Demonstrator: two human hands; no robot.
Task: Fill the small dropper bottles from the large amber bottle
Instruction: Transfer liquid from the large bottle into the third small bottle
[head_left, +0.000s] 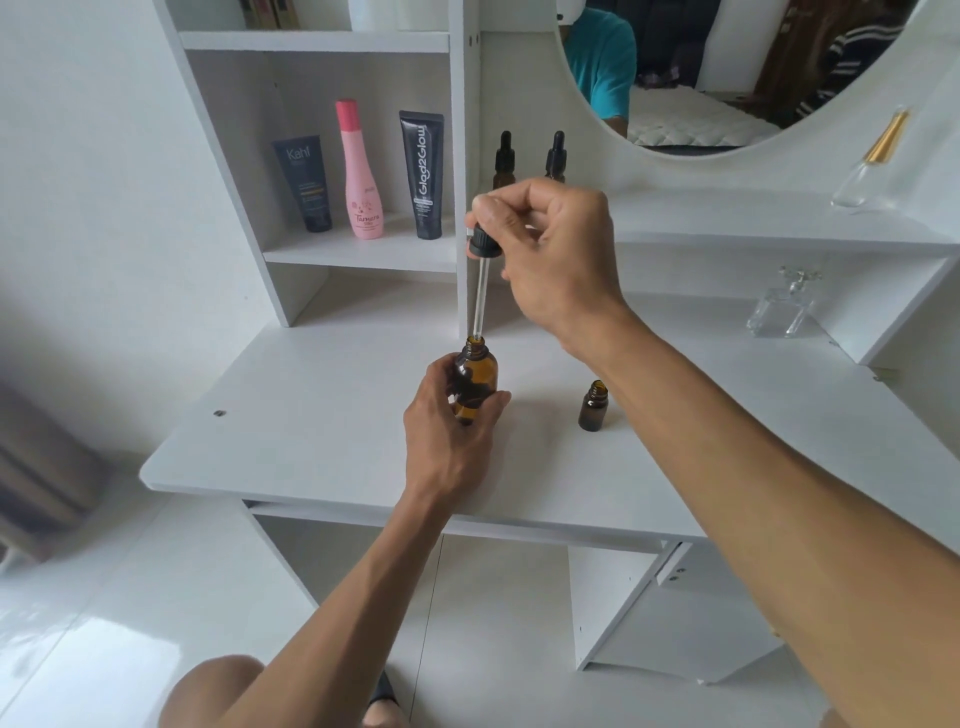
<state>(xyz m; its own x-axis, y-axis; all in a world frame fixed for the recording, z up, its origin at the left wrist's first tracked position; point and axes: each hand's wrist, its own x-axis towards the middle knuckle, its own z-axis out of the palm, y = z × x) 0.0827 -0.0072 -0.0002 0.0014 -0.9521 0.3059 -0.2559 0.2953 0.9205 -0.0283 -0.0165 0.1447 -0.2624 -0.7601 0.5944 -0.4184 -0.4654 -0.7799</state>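
Straight below my right grip (511, 228), pinched shut on the dropper (482, 280), its upright glass tip sits in the large amber bottle (475, 382) that my left grip (457, 421) clasps on the bench (322, 415), the open small bottle (593, 405) waiting just right.

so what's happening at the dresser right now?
A person is working with a dropper. The left hand steadies the large amber bottle on the white desk; the right hand holds the dropper with its glass tip at the bottle's mouth. A small open bottle stands uncapped to the right; two capped ones sit on the shelf behind.
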